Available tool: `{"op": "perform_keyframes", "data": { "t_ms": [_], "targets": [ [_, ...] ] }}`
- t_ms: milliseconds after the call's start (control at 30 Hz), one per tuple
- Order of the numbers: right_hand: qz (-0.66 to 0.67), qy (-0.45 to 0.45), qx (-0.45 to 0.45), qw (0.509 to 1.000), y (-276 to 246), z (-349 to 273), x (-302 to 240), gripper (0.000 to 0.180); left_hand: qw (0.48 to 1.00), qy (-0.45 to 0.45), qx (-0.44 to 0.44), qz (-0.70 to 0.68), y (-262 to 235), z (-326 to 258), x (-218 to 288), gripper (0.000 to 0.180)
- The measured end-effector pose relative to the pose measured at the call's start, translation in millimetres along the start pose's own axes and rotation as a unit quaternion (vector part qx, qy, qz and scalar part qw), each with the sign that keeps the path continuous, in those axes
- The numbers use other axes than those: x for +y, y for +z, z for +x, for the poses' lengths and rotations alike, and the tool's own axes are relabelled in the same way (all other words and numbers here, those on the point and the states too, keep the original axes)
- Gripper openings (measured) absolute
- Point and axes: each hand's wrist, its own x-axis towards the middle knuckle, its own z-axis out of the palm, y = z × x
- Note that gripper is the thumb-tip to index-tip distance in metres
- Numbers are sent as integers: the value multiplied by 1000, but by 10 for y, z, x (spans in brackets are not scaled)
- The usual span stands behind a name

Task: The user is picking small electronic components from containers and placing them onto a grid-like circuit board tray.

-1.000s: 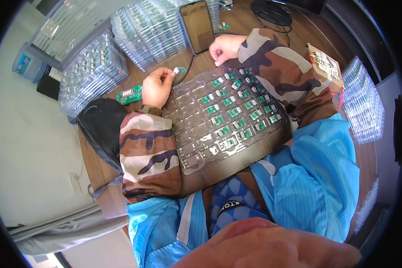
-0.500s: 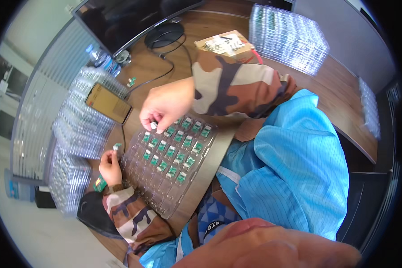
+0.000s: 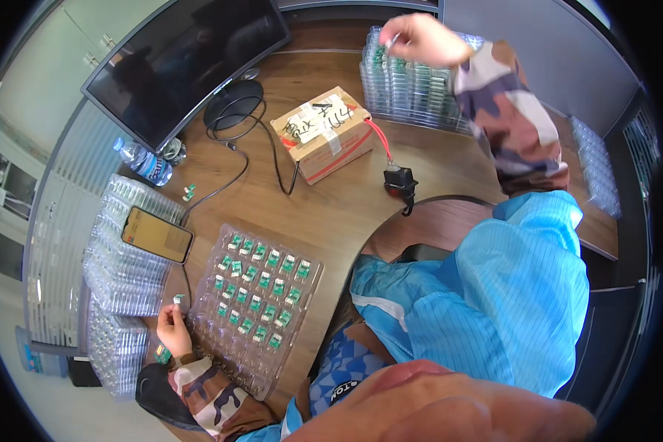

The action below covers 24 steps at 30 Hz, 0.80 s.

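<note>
At the far left of the wooden desk (image 3: 331, 214), stacks of clear plastic trays (image 3: 118, 295) stand in rows, and a phone (image 3: 156, 235) with a lit amber screen lies on top of one. At about 11 o'clock from the phone, a water bottle (image 3: 143, 162) rests on its side near the foot of a dark curved monitor (image 3: 188, 62). The left hand (image 3: 173, 328), sleeved in camouflage, is curled with its fingertips pinched on a small green component (image 3: 178, 299), held just beside the left edge of a clear compartment tray (image 3: 254, 306). That tray lies flat on the desk at 3 o'clock from the hand, its upper rows filled with matching green parts, its lower pockets bare. Two loose green parts (image 3: 189, 193) sit at 12 o'clock from the phone. Toward the centre, a taped cardboard box (image 3: 324, 140) stands, with a red wire running to a black switch (image 3: 400, 180) at its 4 o'clock. At upper right, the right hand (image 3: 423, 38) is raised over a second stack of filled trays (image 3: 412, 81), fingers closed on a small pale item too small to identify. A blue striped garment (image 3: 493, 295) fills the lower right.
</note>
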Motion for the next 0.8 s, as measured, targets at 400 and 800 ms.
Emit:
{"op": "perform_keyframes", "data": {
  "t_ms": [400, 800],
  "targets": [
    [-172, 350, -21, 921, 116, 611, 1524, 23, 999, -46, 11, 4, 15, -33, 119, 8],
    [-132, 386, -57, 911, 169, 577, 1481, 25, 998, -60, 13, -1, 19, -29, 75, 7]
  ]
}}
